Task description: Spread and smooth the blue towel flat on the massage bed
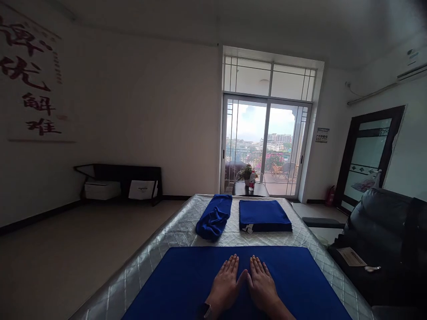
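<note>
A blue cloth (187, 280) lies spread flat over the near part of the silver quilted table cover (147, 262). My left hand (227, 282), with a dark watch at the wrist, rests palm down on this cloth, fingers stretched out. Beside it my right hand (261, 284) also lies flat on the cloth, and the two thumbs meet or nearly meet. Beyond them sits a neat stack of folded blue cloths (265, 214) with a white tag at its front edge. To the stack's left is a crumpled blue cloth (215, 218).
Behind the table's far end, a small dark table (238, 191) bears a potted plant (247, 173) and a bottle (252, 181). A black leather chair (376, 222) stands close on the right. Along the left wall is a low black bench (123, 171) with white boxes under it.
</note>
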A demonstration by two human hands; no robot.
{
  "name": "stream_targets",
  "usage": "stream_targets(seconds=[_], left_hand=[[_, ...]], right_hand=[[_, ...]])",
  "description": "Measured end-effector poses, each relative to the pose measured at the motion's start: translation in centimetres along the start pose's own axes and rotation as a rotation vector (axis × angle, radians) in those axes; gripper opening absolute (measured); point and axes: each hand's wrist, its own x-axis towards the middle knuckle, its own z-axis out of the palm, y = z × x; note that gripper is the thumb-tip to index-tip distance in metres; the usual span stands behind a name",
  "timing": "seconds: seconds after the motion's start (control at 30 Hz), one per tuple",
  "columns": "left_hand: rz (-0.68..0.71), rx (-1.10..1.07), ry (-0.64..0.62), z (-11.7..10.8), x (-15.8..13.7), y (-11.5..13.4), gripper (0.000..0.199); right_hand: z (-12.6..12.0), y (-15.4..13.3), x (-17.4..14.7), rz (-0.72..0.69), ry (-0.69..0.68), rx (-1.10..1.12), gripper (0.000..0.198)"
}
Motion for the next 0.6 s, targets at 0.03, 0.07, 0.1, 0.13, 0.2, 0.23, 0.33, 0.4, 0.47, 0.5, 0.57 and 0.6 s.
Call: stream_targets(seconds=[0.03,0.07,0.1,0.13,0.2,0.23,0.33,0.4,0.47,0.5,0.57,0.6], left_hand=[[-0.015,0.003,-0.001,0.0,0.0,-0.2,0.076],[-0.029,0.007,-0.001,-0.1,0.0,-0.5,0.076],[-0.041,0.01,0.002,-0.1,0.0,-0.8,0.076],[-0.048,0.013,0.006,-0.2,-0.1,-1.0,0.076],[-0.048,0.014,0.02,-0.3,-0.2,-1.3,0.074],[-0.046,0.012,0.024,-0.4,-0.3,-1.4,0.074],[-0.061,-0.001,0.016,-0.4,-0.4,-1.4,0.075],[-0.074,-0.014,0.01,-0.3,-0.4,-1.4,0.076],[-0.073,-0.02,0.018,-0.2,-0.4,-1.4,0.076],[-0.07,-0.02,0.024,-0.2,-0.4,-1.4,0.076],[-0.066,-0.019,0.027,-0.2,-0.4,-1.4,0.077],[-0.066,-0.018,0.025,-0.2,-0.4,-1.4,0.078]], right_hand=[[-0.2,0.1,-0.1,0.01,-0.005,-0.005,0.067],[-0.3,0.2,-0.1,0.022,-0.009,-0.011,0.066],[-0.5,0.2,-0.2,0.033,-0.013,-0.016,0.066],[-0.6,0.3,-0.3,0.044,-0.016,-0.019,0.066],[-0.6,0.3,-0.3,0.057,-0.019,-0.02,0.066],[-0.6,0.3,-0.3,0.058,-0.018,-0.021,0.066],[-0.6,0.3,-0.4,0.05,-0.014,-0.021,0.066],[-0.6,0.2,-0.4,0.048,-0.008,-0.019,0.067],[-0.6,0.2,-0.5,0.051,-0.001,-0.017,0.067],[-0.7,0.2,-0.5,0.052,0.001,-0.018,0.067],[-0.7,0.1,-0.5,0.054,-0.002,-0.02,0.066],[-0.7,0.0,-0.5,0.054,-0.006,-0.022,0.066]])
